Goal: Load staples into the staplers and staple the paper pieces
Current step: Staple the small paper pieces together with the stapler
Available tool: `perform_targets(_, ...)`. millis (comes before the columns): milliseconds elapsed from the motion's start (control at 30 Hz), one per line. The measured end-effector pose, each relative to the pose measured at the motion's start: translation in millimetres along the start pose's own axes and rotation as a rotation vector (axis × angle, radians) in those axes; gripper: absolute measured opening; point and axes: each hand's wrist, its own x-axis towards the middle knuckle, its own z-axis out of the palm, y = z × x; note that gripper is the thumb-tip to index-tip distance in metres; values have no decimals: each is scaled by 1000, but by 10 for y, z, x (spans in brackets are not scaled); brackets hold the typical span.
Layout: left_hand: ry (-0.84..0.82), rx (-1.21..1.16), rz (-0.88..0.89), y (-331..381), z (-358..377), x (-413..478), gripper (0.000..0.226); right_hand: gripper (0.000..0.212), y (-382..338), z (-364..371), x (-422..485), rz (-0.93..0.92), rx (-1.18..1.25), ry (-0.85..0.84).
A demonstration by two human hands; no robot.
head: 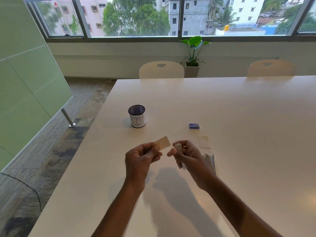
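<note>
My left hand (pixel 142 155) pinches a small cream paper piece (pixel 163 142) between thumb and fingers, held above the white table (pixel 239 108). My right hand (pixel 187 157) grips a small pale stapler (pixel 178 147), its nose pointing toward the paper and a short way from it. Another paper piece (pixel 204 142) lies flat on the table to the right. A second, silvery stapler (pixel 211 162) lies just right of my right hand, partly hidden by it. A small blue staple box (pixel 194 126) sits farther back on the table.
A black mesh cup (pixel 137 116) with a white paper label stands at the back left. The table's left edge runs diagonally down to the floor. Two white chairs (pixel 161 70) stand at the far side, a potted plant (pixel 194 55) behind them.
</note>
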Motion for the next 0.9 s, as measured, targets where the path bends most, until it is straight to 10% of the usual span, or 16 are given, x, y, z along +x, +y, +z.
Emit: perform_targets(900,-12,187,159,-44,73,-61,11,26,-22,195,21,-99,55,26)
